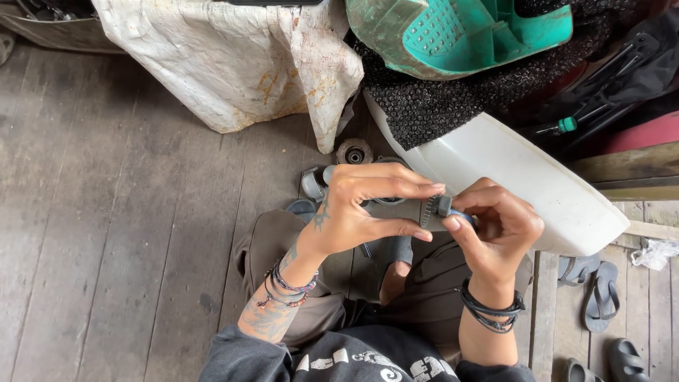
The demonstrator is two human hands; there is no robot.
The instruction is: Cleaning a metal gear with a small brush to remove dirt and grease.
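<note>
Mia: What is the person holding?

Ben: A small grey metal part (pixel 414 211). It is up in the air, over the person's lap, just in front of the big white plastic panel (pixel 537 184).

Mia: Which hand has it?

Ben: Both. The left hand (pixel 361 209) wraps its fingers over the top and its thumb under the long grey body. It is pressed shut around it. The right hand (pixel 495 223) pinches the end, where there is a little toothed gear (pixel 429 211) and a dark knob.

Mia: Is the part heavy?

Ben: It looks like metal, so it is likely hard and stiff and a bit heavy for how small it is. It will not bend. It might be oily and slip, but the picture cannot show that.

Mia: Where is a good place to grab it?

Ben: Around the long smooth body, like the left hand does. The gear teeth look sharp, so soft fingertips should go on the knob, not on the teeth.

Mia: What else is there?

Ben: More round metal parts (pixel 353 152) lie on the wooden floor (pixel 106 212) past the knees. A dirty white cloth (pixel 240 64) hangs at the top, next to a green plastic piece (pixel 467 32) on black bubbly wrap (pixel 438 99). Grey sandals (pixel 601 293) sit on the right.
</note>
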